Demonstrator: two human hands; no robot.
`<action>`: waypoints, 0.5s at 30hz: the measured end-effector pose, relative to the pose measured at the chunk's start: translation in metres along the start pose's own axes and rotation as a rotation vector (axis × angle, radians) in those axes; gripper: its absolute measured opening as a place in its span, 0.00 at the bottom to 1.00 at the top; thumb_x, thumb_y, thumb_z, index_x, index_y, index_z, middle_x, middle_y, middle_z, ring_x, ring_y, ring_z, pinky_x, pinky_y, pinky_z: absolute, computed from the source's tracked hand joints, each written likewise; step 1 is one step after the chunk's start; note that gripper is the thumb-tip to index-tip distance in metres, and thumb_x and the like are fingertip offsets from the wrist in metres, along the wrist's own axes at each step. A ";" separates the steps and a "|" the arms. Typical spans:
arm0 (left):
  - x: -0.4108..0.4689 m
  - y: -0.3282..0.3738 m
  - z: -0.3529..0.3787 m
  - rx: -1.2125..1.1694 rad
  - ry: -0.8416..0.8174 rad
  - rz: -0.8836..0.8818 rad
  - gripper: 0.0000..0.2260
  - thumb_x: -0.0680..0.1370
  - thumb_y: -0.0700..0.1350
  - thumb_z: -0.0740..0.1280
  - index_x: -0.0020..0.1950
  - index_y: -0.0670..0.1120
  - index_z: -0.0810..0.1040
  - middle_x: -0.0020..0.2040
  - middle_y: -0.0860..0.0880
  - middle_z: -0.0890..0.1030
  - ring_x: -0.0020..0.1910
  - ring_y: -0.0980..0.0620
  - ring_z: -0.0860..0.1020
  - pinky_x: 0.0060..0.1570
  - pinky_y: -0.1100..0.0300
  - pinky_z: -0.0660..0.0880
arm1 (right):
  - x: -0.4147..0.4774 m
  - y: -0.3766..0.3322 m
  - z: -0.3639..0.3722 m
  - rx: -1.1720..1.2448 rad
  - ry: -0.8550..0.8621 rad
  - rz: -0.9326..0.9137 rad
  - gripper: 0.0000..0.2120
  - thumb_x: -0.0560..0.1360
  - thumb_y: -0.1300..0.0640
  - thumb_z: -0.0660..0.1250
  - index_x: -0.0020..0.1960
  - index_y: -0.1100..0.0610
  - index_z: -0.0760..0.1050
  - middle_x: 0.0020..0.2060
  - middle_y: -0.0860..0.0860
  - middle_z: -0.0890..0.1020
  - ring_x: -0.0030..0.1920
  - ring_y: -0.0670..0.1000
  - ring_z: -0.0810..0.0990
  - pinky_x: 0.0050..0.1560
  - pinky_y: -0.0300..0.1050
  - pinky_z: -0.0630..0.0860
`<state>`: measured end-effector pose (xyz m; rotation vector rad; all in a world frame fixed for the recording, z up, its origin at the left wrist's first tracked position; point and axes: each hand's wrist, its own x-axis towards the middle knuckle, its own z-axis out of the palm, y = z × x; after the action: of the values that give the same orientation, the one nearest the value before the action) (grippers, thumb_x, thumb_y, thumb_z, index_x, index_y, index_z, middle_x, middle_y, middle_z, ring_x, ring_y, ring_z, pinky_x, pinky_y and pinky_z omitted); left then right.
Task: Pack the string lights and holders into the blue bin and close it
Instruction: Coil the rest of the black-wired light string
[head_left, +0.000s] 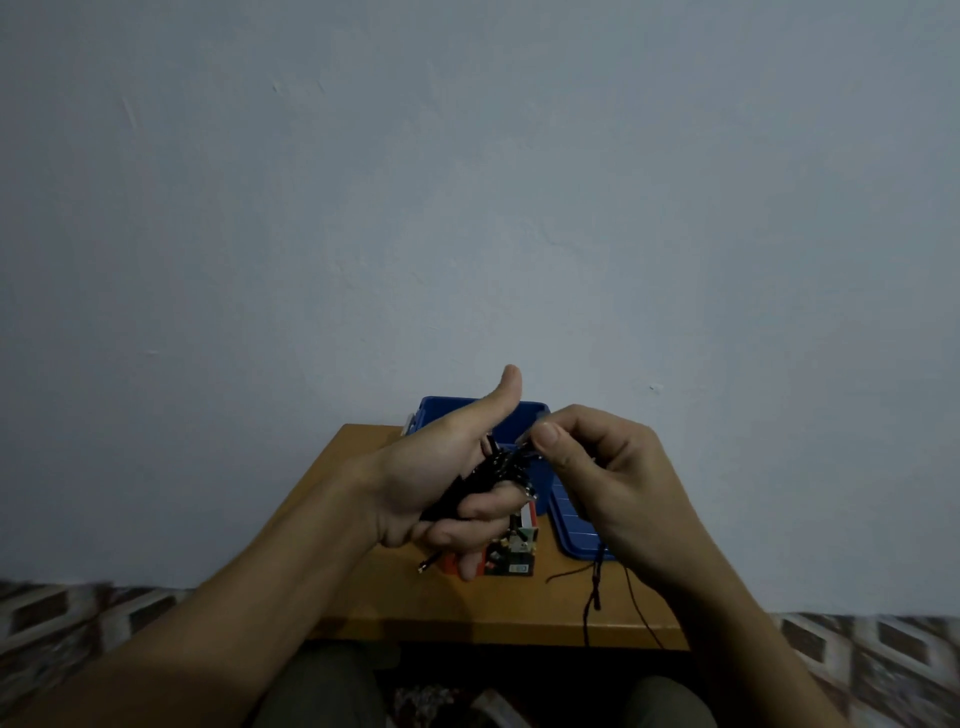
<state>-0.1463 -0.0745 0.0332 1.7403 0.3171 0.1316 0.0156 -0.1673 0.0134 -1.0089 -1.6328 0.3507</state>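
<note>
Fingers (483, 506) of the left hand (441, 467) are curled round a bundle of black string lights (496, 465), with the thumb standing straight up and free. The right hand (608, 478), at 3 o'clock from the bundle, pinches one strand between thumb and forefinger, and its other fingers are folded in. The bundle is held in the air above the table (519, 608), in front of the blue bin (441, 405). I judge the lights to be very light and soft, with no shape of their own, so the coils will spring apart if the grip loosens. The thin wire can tangle, and the small bulbs may be fragile. It seems best to hold the whole coil around its middle and guide the free end with the other hand. The wire is black and thin, with small pale points along it. A loose tail (595, 587) hangs from under the right hand, at 5 o'clock from the bundle, and runs over the near table edge. The bin stands open at 12 o'clock on the table, and its blue lid (576, 530) lies flat beside it at 3 o'clock. An orange and black box (511, 558) stands under the left hand, and I cannot tell what it contains. Behind all is a plain grey wall (467, 208).
</note>
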 end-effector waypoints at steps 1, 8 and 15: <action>0.000 0.000 -0.001 -0.050 -0.056 0.016 0.38 0.71 0.78 0.45 0.23 0.46 0.64 0.18 0.48 0.65 0.16 0.54 0.63 0.33 0.55 0.75 | 0.000 0.000 0.002 -0.013 0.000 0.005 0.12 0.82 0.61 0.61 0.49 0.67 0.79 0.24 0.38 0.76 0.26 0.37 0.74 0.28 0.26 0.67; 0.005 -0.009 -0.008 -0.360 -0.299 0.131 0.26 0.78 0.59 0.62 0.24 0.46 0.71 0.19 0.48 0.71 0.17 0.53 0.69 0.35 0.56 0.76 | -0.003 0.002 0.006 0.056 -0.012 0.066 0.12 0.80 0.51 0.60 0.55 0.57 0.77 0.28 0.42 0.75 0.24 0.41 0.65 0.26 0.32 0.62; 0.005 -0.011 -0.009 -0.552 -0.334 0.250 0.25 0.81 0.52 0.52 0.25 0.46 0.70 0.20 0.46 0.73 0.18 0.46 0.61 0.37 0.54 0.76 | -0.006 0.017 0.006 0.015 0.021 0.067 0.14 0.83 0.55 0.58 0.59 0.56 0.81 0.37 0.45 0.84 0.32 0.44 0.78 0.33 0.37 0.73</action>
<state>-0.1452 -0.0628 0.0240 1.2178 -0.1745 0.0953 0.0172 -0.1600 -0.0046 -1.0546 -1.5775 0.3954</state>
